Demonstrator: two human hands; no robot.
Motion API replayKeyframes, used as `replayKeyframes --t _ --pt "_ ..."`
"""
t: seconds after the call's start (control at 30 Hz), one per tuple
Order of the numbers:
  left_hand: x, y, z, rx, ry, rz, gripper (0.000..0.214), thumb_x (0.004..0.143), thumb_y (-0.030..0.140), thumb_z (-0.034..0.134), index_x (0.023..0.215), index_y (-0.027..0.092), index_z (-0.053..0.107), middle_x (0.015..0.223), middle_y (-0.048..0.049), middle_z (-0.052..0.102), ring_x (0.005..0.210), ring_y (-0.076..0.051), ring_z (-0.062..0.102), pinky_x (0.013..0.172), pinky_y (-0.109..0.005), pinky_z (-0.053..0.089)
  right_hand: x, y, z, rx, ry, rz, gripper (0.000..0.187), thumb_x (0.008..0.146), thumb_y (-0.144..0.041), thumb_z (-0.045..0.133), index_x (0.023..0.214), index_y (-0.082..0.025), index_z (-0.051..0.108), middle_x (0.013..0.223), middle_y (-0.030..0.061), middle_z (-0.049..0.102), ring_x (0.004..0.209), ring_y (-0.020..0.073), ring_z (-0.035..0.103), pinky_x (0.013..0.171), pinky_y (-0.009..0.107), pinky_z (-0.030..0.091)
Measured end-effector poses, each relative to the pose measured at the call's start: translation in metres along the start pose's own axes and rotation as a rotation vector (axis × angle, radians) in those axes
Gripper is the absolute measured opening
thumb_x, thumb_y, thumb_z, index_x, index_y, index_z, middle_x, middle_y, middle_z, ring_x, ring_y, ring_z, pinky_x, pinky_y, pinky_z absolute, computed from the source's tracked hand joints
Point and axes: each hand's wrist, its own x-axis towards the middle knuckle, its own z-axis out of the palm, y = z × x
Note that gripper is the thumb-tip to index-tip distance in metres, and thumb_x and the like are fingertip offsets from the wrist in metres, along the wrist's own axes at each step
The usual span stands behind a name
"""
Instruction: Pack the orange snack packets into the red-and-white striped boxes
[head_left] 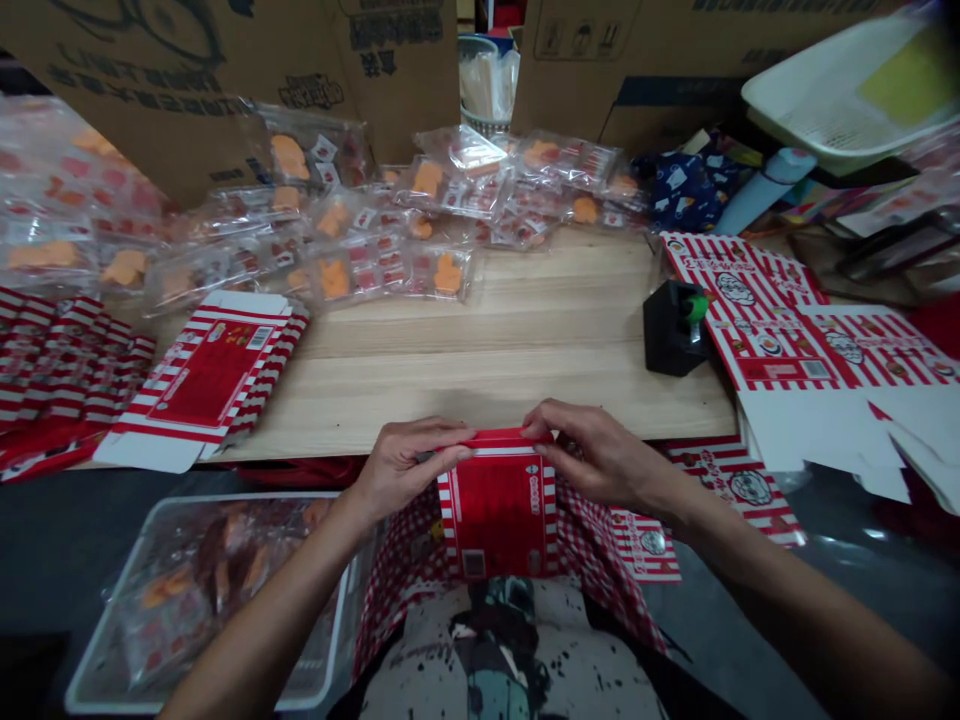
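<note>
A red and white striped carton (pixel 499 515) is held upright in front of my body, below the table's front edge. My left hand (pixel 416 465) pinches the left end of its upper edge between thumb and fingers. At the right end of that edge, my right hand (pixel 581 450) grips with fingers curled and thumb against the panel. The top flap lies between the two hands. A barcode shows near the carton's lower left corner. Whatever is inside the carton is hidden.
Clear bags (pixel 375 265) with orange pieces line the table's back. Flattened cartons (pixel 217 365) are stacked left; unfolded striped sheets (pixel 787 330) lie right, beside a black tape dispenser (pixel 671 335). A white basket (pixel 337 620) of bags stands below left. Large cardboard boxes (pixel 300 50) rise behind.
</note>
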Motion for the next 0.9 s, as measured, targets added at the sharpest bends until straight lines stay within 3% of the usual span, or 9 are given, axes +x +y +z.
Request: replayKeyframes --t 0.13,0.2,0.27,0.37,0.47,0.5,0.6,0.73,0.9 --pt "0.013 0.014 0.011 0.067 -0.102 0.050 0.018 0.083 0.031 0.073 0.098 0.029 0.082 0.093 -0.0098 0.078 0.082 -0.022 0.072 0.075 -0.033 0.056 -0.003 0.002 0.016 0.109 0.207 0.024 0.013 0.085 -0.010 0.053 0.084 -0.021 0.060 0.087 0.0036 0.068 0.081 0.0179 0.063 0.074 0.032 0.049" --pt "0.022 0.032 0.017 0.116 -0.184 0.077 0.023 0.085 0.033 0.072 0.106 0.031 0.080 0.090 -0.0084 0.078 0.076 -0.021 0.072 0.067 -0.031 0.056 -0.005 -0.005 0.011 0.157 0.279 0.000 0.013 0.085 -0.011 0.054 0.085 -0.021 0.062 0.088 0.0034 0.069 0.084 0.0173 0.065 0.076 0.032 0.051" --pt "0.030 0.053 0.019 0.186 -0.169 0.181 0.025 0.086 0.036 0.070 0.109 0.034 0.078 0.091 -0.0068 0.079 0.073 -0.022 0.072 0.063 -0.031 0.056 -0.008 -0.009 -0.007 0.190 0.325 -0.032 0.014 0.086 -0.013 0.053 0.089 -0.021 0.064 0.103 0.0054 0.070 0.094 0.0176 0.067 0.081 0.033 0.052" --pt "0.044 0.080 0.016 0.321 0.110 0.401 0.022 0.084 0.039 0.072 0.105 0.039 0.079 0.097 -0.0008 0.080 0.081 -0.024 0.073 0.072 -0.035 0.058 -0.021 0.008 -0.057 0.159 0.583 0.064 0.021 0.088 -0.020 0.054 0.105 -0.023 0.065 0.124 0.0084 0.066 0.103 0.0191 0.066 0.078 0.032 0.055" --pt "0.065 0.091 0.015 0.417 0.363 0.583 0.023 0.080 0.040 0.077 0.102 0.043 0.079 0.099 0.0067 0.079 0.087 -0.023 0.073 0.085 -0.037 0.057 -0.042 0.051 -0.110 0.063 1.010 0.485 0.026 0.085 -0.022 0.059 0.110 -0.020 0.064 0.091 0.0066 0.069 0.078 0.0179 0.067 0.058 0.026 0.052" --pt "0.073 0.091 0.017 0.418 0.366 0.630 0.023 0.079 0.039 0.078 0.101 0.042 0.079 0.099 0.0077 0.079 0.086 -0.023 0.073 0.085 -0.036 0.057 -0.046 0.067 -0.123 0.090 1.045 0.643 0.022 0.084 -0.023 0.062 0.105 -0.019 0.064 0.081 0.0049 0.067 0.068 0.0172 0.066 0.052 0.024 0.048" --pt "0.097 0.079 0.024 0.377 0.276 0.712 0.019 0.081 0.035 0.076 0.100 0.039 0.079 0.097 0.0057 0.079 0.081 -0.019 0.072 0.076 -0.031 0.058 -0.046 0.105 -0.142 0.225 1.007 0.815 0.012 0.079 -0.022 0.068 0.088 -0.016 0.063 0.064 0.0034 0.062 0.052 0.0162 0.061 0.041 0.022 0.040" --pt "0.114 0.064 0.033 0.434 0.168 0.754 0.019 0.086 0.027 0.073 0.104 0.031 0.078 0.099 -0.0002 0.078 0.080 -0.016 0.072 0.073 -0.027 0.057 -0.032 0.125 -0.143 0.447 0.963 0.838 0.012 0.079 -0.021 0.068 0.084 -0.016 0.057 0.066 0.0030 0.063 0.054 0.0182 0.067 0.040 0.021 0.046" --pt "0.117 0.066 0.034 0.556 0.070 0.858 0.024 0.088 0.015 0.069 0.110 0.024 0.073 0.101 -0.0028 0.073 0.085 -0.015 0.069 0.075 -0.025 0.055 -0.034 0.125 -0.140 0.600 0.982 0.707 0.013 0.078 -0.023 0.062 0.086 -0.019 0.052 0.075 0.0005 0.064 0.062 0.0205 0.072 0.058 0.034 0.061"
